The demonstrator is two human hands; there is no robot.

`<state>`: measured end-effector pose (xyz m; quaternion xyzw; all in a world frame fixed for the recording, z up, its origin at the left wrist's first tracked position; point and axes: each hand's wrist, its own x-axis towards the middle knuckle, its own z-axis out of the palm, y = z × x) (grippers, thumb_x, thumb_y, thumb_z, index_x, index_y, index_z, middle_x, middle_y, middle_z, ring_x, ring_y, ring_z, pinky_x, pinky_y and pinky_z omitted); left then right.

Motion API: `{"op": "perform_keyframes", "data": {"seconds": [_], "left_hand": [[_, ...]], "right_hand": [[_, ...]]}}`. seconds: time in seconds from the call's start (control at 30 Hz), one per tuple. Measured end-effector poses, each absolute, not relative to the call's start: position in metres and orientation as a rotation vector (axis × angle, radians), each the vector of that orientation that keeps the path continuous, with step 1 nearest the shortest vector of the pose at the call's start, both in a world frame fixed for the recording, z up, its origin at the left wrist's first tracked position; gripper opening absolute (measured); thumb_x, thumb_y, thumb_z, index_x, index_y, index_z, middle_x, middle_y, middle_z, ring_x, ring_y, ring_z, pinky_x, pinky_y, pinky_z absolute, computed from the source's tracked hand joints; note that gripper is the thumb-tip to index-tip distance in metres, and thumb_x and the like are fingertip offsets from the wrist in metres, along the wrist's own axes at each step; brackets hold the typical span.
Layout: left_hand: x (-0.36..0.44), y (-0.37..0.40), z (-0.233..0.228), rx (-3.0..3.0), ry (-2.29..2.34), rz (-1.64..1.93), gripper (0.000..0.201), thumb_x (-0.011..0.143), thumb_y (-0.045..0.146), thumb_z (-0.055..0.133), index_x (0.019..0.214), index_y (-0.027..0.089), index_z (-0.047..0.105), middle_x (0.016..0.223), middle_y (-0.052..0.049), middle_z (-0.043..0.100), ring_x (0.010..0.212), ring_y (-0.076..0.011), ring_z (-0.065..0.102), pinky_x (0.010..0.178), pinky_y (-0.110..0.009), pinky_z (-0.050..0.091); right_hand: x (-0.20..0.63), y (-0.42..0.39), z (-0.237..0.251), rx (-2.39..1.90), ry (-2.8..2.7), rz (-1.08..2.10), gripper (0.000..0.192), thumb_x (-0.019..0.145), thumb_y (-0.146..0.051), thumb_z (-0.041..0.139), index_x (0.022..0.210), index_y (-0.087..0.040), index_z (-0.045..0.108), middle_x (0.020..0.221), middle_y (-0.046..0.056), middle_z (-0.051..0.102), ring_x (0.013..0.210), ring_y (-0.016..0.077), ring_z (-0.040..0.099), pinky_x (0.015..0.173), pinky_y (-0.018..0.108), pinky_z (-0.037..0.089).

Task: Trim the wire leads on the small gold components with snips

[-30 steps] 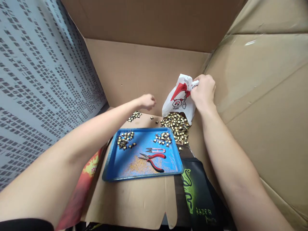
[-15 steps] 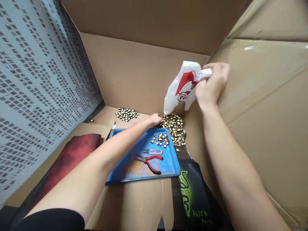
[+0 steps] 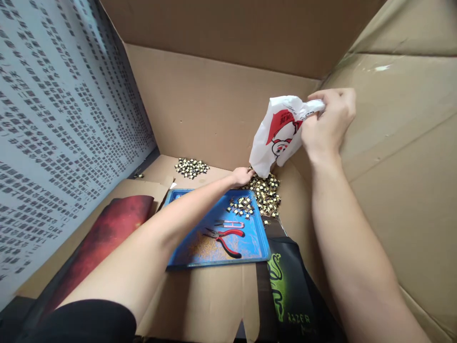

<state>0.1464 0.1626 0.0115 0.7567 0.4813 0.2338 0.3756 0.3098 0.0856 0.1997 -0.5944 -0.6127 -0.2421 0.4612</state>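
We note a large cardboard enclosure [image 3: 221, 105] walling the back and right of the frame, with a printed grey panel [image 3: 53, 119] filling the upper left. On its floor, centre frame, lies one blue tray [image 3: 257, 245]. It holds one small cluster of gold-and-black parts [image 3: 242, 206] near its far right corner, one pair of red-handled pliers [image 3: 224, 237], one pair of red snips [image 3: 230, 223], and a scatter of fine wire clippings [image 3: 200, 243]. Our left forearm hides the tray's left half.

One white plastic bag with red print [image 3: 276, 133] hangs upper right of centre, above the floor, its lower end just above the largest pile of parts [image 3: 266, 190], which sits beyond the tray's far right corner. A second loose pile [image 3: 192, 167] lies against the back wall, well apart. We count three groups in all.

Our right hand [image 3: 326, 126] is clamped on the bag's bunched top. Our left hand [image 3: 243, 176] rests at the large pile's near edge; we cannot tell whether its fingers grip anything.

One red mat [image 3: 107, 228] lies lower left, one black-and-green bag [image 3: 289, 290] lower right. Bare cardboard lies below the tray's near edge.
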Motion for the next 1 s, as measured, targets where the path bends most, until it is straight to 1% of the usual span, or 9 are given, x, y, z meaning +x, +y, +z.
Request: {"op": "perform_keyframes", "data": {"seconds": [0.1, 0.2, 0.3, 0.37, 0.47, 0.6, 0.77, 0.9, 1.0], "left_hand": [[0.137, 0.166, 0.018, 2.010, 1.284, 0.478, 0.028, 0.099, 0.035, 0.066, 0.120, 0.015, 0.068, 0.126, -0.011, 0.068, 0.115, -0.0259, 0.066, 0.101, -0.046, 0.055], [0.130, 0.164, 0.030, 2.065, 1.298, 0.429, 0.029, 0.088, 0.031, 0.077, 0.110, 0.013, 0.072, 0.123, -0.017, 0.071, 0.122, -0.0332, 0.064, 0.107, -0.042, 0.048], [0.126, 0.156, 0.047, 2.124, 1.257, 0.454, 0.067, 0.066, 0.035, 0.092, 0.124, 0.013, 0.068, 0.136, -0.022, 0.066, 0.133, -0.0422, 0.055, 0.112, -0.044, 0.042], [0.125, 0.147, 0.058, 2.131, 1.135, 0.484, 0.088, 0.053, 0.039, 0.098, 0.131, 0.017, 0.065, 0.140, -0.019, 0.065, 0.134, -0.0423, 0.054, 0.114, -0.045, 0.040], [0.128, 0.136, 0.065, 1.798, 0.746, 0.668, 0.068, 0.066, 0.040, 0.092, 0.126, 0.018, 0.068, 0.129, -0.015, 0.071, 0.121, -0.0326, 0.065, 0.105, -0.039, 0.048], [0.131, 0.139, 0.063, 1.320, 0.771, 0.955, 0.029, 0.086, 0.035, 0.072, 0.104, 0.013, 0.070, 0.106, -0.014, 0.077, 0.092, -0.0226, 0.072, 0.087, -0.035, 0.055], [0.110, 0.163, 0.065, 1.139, 0.905, 1.194, 0.035, 0.101, 0.040, 0.043, 0.115, 0.015, 0.062, 0.107, -0.013, 0.075, 0.087, -0.0206, 0.072, 0.074, -0.032, 0.056], [0.090, 0.165, 0.070, 1.120, 0.921, 1.248, 0.033, 0.101, 0.043, 0.049, 0.113, 0.015, 0.063, 0.112, -0.013, 0.075, 0.091, -0.0211, 0.071, 0.074, -0.030, 0.056], [0.079, 0.151, 0.070, 1.222, 0.759, 1.074, 0.046, 0.101, 0.055, 0.049, 0.117, 0.016, 0.066, 0.118, -0.016, 0.075, 0.096, -0.0236, 0.072, 0.077, -0.032, 0.058]], "right_hand": [[0.311, 0.093, 0.200, -1.432, -1.465, -0.566, 0.038, 0.085, -0.001, 0.045, 0.112, -0.013, 0.069, 0.119, 0.021, 0.063, 0.112, 0.0284, 0.059, 0.099, 0.040, 0.042], [0.308, 0.099, 0.202, -1.448, -1.496, -0.551, 0.038, 0.086, 0.000, 0.042, 0.111, -0.014, 0.067, 0.118, 0.022, 0.062, 0.111, 0.0286, 0.058, 0.097, 0.039, 0.041], [0.302, 0.097, 0.204, -1.525, -1.516, -0.587, 0.037, 0.083, 0.000, 0.044, 0.108, -0.016, 0.066, 0.118, 0.022, 0.062, 0.108, 0.0300, 0.057, 0.091, 0.039, 0.040], [0.298, 0.094, 0.206, -1.552, -1.507, -0.599, 0.037, 0.082, -0.001, 0.046, 0.110, -0.016, 0.066, 0.120, 0.022, 0.062, 0.108, 0.0304, 0.058, 0.088, 0.038, 0.040], [0.294, 0.090, 0.209, -1.495, -1.514, -0.560, 0.037, 0.085, -0.004, 0.045, 0.115, -0.017, 0.063, 0.119, 0.019, 0.066, 0.105, 0.0280, 0.060, 0.087, 0.036, 0.040], [0.296, 0.088, 0.213, -1.441, -1.525, -0.479, 0.025, 0.094, -0.015, 0.045, 0.106, -0.018, 0.067, 0.105, 0.015, 0.074, 0.089, 0.0248, 0.062, 0.082, 0.036, 0.040], [0.306, 0.090, 0.207, -1.684, -1.510, -0.444, 0.031, 0.097, -0.040, 0.056, 0.074, -0.021, 0.065, 0.078, 0.013, 0.071, 0.073, 0.0248, 0.056, 0.073, 0.038, 0.037], [0.310, 0.095, 0.198, -1.701, -1.507, -0.402, 0.032, 0.100, -0.041, 0.050, 0.080, -0.021, 0.066, 0.084, 0.014, 0.071, 0.081, 0.0285, 0.060, 0.077, 0.039, 0.040], [0.309, 0.099, 0.196, -1.656, -1.420, -0.407, 0.029, 0.101, -0.037, 0.046, 0.084, -0.022, 0.064, 0.091, 0.014, 0.072, 0.083, 0.0292, 0.061, 0.078, 0.040, 0.040]]}}
